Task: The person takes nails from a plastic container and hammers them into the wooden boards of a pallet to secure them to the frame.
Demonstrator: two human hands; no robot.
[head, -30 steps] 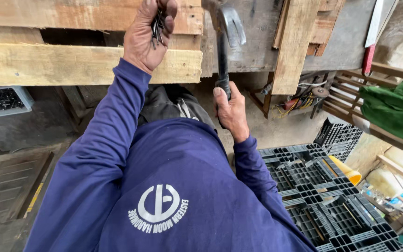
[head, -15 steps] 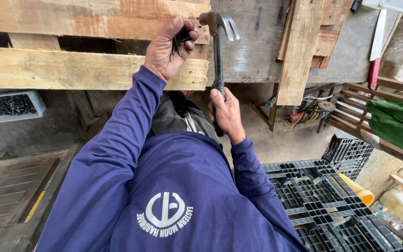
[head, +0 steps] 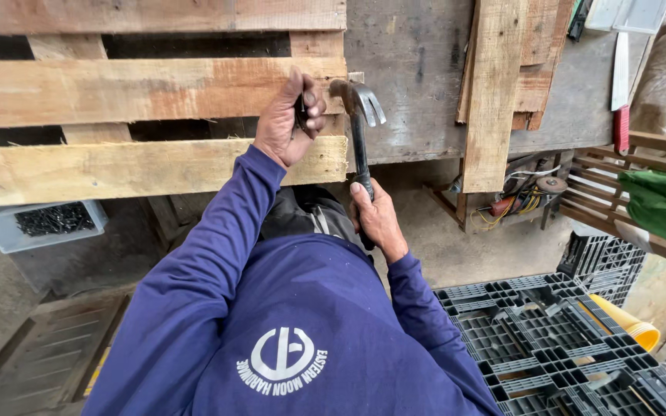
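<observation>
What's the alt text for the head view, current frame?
A person in a blue long-sleeved shirt holds a claw hammer in the right hand, its head at the end of a wooden pallet board, where the left hand pinches dark nails. Black plastic pallets lie lower right.

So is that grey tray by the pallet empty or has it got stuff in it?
Not empty: the grey tray holds a dark heap of small pieces, apparently nails.
</observation>
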